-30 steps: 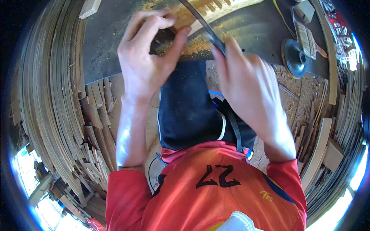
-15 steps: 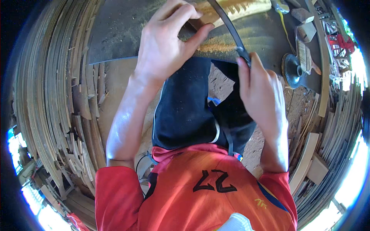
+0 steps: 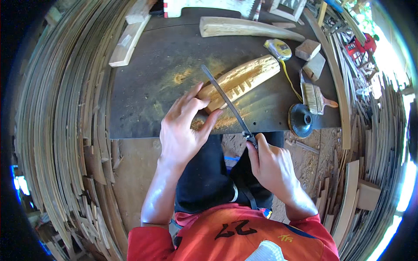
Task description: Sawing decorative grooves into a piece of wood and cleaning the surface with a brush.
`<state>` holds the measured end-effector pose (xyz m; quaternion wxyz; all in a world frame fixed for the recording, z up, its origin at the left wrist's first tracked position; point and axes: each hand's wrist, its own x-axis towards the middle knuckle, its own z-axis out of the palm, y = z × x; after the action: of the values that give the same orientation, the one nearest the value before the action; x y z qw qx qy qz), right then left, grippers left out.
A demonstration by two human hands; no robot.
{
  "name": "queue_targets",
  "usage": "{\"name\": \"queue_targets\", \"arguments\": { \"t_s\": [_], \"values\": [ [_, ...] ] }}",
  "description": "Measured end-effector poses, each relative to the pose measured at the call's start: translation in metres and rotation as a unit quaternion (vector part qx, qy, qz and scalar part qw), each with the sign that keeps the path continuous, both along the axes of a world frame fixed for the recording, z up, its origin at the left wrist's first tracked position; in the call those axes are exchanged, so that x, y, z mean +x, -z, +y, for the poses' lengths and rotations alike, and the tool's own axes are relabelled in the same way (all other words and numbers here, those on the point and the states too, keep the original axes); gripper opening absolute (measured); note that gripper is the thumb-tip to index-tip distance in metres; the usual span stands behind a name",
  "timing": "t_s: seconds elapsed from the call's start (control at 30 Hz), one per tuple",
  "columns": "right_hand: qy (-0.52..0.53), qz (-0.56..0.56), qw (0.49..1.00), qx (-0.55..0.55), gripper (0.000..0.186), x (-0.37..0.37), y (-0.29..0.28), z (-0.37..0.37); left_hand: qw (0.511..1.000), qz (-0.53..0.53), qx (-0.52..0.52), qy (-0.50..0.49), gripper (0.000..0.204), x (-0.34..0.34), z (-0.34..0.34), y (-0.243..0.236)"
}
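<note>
Nearest in the head view, the right hand (image 3: 272, 167) is wrapped tight around the handle of a long, thin dark metal file (image 3: 226, 101), whose blade runs up and to the left across a pale carved wooden block (image 3: 241, 80) with a row of cut notches along its near side. The left hand (image 3: 183, 126) lies on the near end of that block, fingers fanned out and pressed flat on the wood, thumb tucked against the near edge, pinning it to the dark flat work board (image 3: 148, 74). Judging from this, the filing of the notched face is the step in hand; the next stroke calls for a firm hold-down by the left hand and a straight, level push along the groove, so the blade does not skate toward the fingers close by. The block lies at the middle of the board, slanting from near left to far right, its top ribbed and rough, with yellow sawdust (image 3: 183, 77) just to its left. To the right sit a dark round disc (image 3: 301, 119) at the board's near edge, a flat wooden-handled paintbrush (image 3: 315, 98) and a yellow tape measure (image 3: 278, 48). Farther off lies a long pale tapered wooden piece (image 3: 248, 27), and curved wooden strips (image 3: 56, 108) are stacked at the left.
</note>
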<state>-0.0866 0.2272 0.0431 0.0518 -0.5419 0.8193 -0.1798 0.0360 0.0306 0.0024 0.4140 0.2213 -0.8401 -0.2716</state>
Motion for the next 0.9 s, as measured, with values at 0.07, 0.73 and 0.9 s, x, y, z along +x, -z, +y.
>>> {"name": "queue_targets", "arguments": {
  "t_s": [0.07, 0.73, 0.9],
  "values": [
    [-0.007, 0.005, 1.0, -0.014, 0.025, -0.004, -0.004, -0.004, 1.0, -0.004, -0.014, 0.01, 0.035, -0.003, -0.001, -0.002],
    [-0.023, -0.033, 0.998, -0.04, 0.026, -0.021, 0.006, -0.026, 0.997, -0.029, -0.064, 0.018, 0.032, -0.012, -0.015, 0.003],
    [-0.013, -0.058, 0.998, -0.02, 0.028, -0.012, 0.002, 0.037, 0.996, 0.0, -0.086, -0.013, 0.033, -0.009, -0.008, 0.004]
  ]
}}
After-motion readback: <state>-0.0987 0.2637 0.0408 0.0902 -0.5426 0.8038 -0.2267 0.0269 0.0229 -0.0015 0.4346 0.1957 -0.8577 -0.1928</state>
